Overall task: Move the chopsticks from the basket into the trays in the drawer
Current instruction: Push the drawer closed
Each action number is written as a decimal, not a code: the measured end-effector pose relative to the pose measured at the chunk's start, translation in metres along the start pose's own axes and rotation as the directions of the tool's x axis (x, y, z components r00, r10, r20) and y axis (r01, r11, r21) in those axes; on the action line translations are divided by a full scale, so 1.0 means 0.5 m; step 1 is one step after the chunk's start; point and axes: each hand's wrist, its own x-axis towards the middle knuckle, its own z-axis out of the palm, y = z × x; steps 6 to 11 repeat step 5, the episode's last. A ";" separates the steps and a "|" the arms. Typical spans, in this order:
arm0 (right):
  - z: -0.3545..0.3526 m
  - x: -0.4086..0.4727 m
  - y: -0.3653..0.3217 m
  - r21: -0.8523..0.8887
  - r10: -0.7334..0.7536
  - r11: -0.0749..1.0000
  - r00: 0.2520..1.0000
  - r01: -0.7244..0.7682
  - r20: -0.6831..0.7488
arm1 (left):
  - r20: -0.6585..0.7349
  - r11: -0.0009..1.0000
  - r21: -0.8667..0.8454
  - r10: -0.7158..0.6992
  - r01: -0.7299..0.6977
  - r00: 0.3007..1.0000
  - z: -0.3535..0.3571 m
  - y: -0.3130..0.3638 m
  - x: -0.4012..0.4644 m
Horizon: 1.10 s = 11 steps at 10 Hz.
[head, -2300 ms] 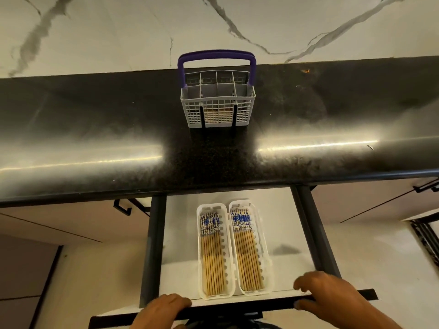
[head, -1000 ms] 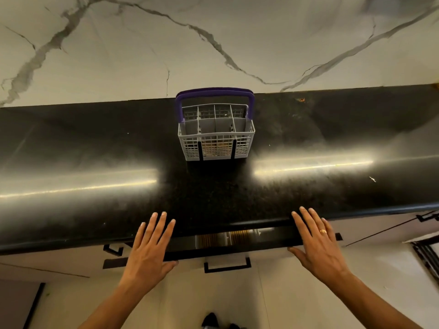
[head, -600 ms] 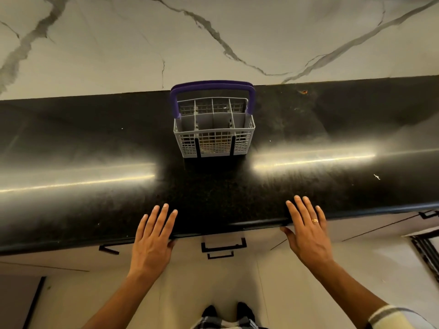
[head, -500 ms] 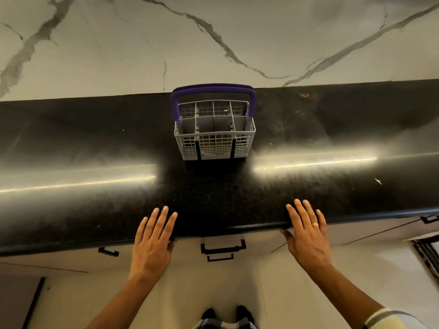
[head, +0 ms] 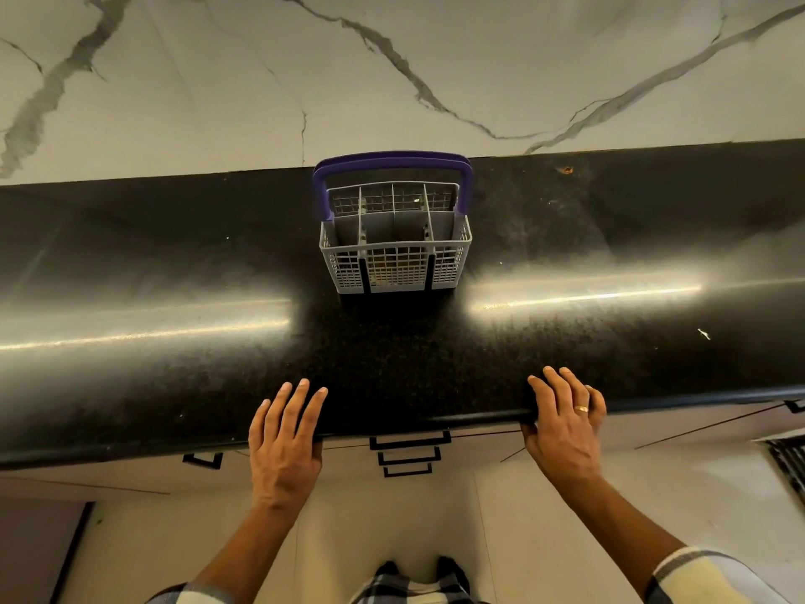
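A grey mesh basket [head: 394,259] with a purple handle stands at the back middle of the black countertop [head: 174,342]; no chopsticks stick up out of it. Under the counter's front edge the drawer [head: 409,440] is shut, so the trays and chopsticks are hidden. My left hand [head: 285,433] lies flat with straight fingers over the counter's front edge, left of the drawer handle. My right hand [head: 564,422] rests on the same edge to the right, fingers on top and thumb under the lip, with a ring on one finger.
A marble-patterned wall [head: 392,71] rises behind the counter. Black drawer handles [head: 409,462] are stacked below the edge, and another handle [head: 202,459] is to the left. A small white speck [head: 703,333] lies on the counter at the right. Pale floor is below.
The drawer with both trays of chopsticks has gone from pulled out to shut. Both hands have left its front and come to rest on the counter's edge.
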 end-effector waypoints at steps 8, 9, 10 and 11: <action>0.007 -0.002 -0.002 0.052 -0.009 0.999 0.999 0.011 -0.040 | 0.032 1.000 0.019 -0.014 0.013 0.999 -0.005 0.005 0.005; 0.007 -0.002 -0.002 0.052 -0.009 0.999 0.999 0.011 -0.040 | 0.032 1.000 0.019 -0.014 0.013 0.999 -0.005 0.005 0.005; 0.007 -0.002 -0.002 0.052 -0.009 0.999 0.999 0.011 -0.040 | 0.032 1.000 0.019 -0.014 0.013 0.999 -0.005 0.005 0.005; 0.007 -0.002 -0.002 0.052 -0.009 0.999 0.999 0.011 -0.040 | 0.032 1.000 0.019 -0.014 0.013 0.999 -0.005 0.005 0.005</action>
